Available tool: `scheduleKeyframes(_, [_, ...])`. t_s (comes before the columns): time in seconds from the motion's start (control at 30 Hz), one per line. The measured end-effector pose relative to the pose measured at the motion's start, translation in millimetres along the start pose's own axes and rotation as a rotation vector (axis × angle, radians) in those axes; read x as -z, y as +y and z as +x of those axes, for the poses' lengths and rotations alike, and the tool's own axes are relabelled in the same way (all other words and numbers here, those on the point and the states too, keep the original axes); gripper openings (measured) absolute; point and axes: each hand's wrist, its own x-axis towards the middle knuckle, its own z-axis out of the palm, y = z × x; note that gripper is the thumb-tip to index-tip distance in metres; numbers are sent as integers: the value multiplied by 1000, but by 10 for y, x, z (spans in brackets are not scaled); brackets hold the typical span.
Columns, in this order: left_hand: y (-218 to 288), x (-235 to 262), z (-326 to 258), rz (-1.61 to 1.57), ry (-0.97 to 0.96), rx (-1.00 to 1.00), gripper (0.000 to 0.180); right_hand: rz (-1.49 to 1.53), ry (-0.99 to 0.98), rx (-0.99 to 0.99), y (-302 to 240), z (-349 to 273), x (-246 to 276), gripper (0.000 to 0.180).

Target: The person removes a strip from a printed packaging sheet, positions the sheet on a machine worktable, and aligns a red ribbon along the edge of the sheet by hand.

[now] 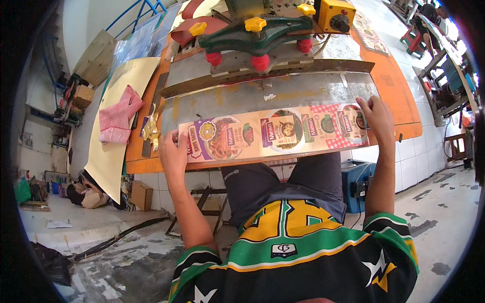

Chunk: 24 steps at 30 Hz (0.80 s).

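Note:
A long printed strip (255,132) with food pictures lies along the front edge of a grey metal plate (202,105), tilted slightly up to the right. My left hand (174,153) grips its left end, fingers closed at the edge. At the other end my right hand (378,118) is closed on the upper right corner, thumb and fingers pinched together. Behind the strip, a metal bar (323,69) crosses the plate below a dark green press head (255,38) with yellow knobs and red feet.
The plate rests on an orange tabletop (404,113). Gold foil scraps (150,129) lie left of my left hand, beside a pink cloth (120,115) on a cream sheet (108,164). A yellow control box (335,16) sits at the back right. A blue machine (356,184) stands under the table.

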Motion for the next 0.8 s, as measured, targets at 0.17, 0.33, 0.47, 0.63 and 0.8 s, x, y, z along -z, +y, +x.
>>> scheduleKeyframes(0.17, [-230,-104,44,-194,72,-103,36,84,10,55,-64,-228,132,56])
scheduleKeyframes(0.33, [-369,-391,162,-407,215,-181,30,339,76,79,347,-137,-311,42])
scheduleKeyframes(0.47, [-363,-435,273,-377,323,-234,28,774,21,84,334,-92,-364,22])
scheduleKeyframes(0.63, [-300,-517,422,-252,347,-256,30,583,210,118,187,-17,-391,24])
scheduleKeyframes(0.8, [-374,-530,499,-330,365,-236,32,548,246,159,132,201,-606,25])
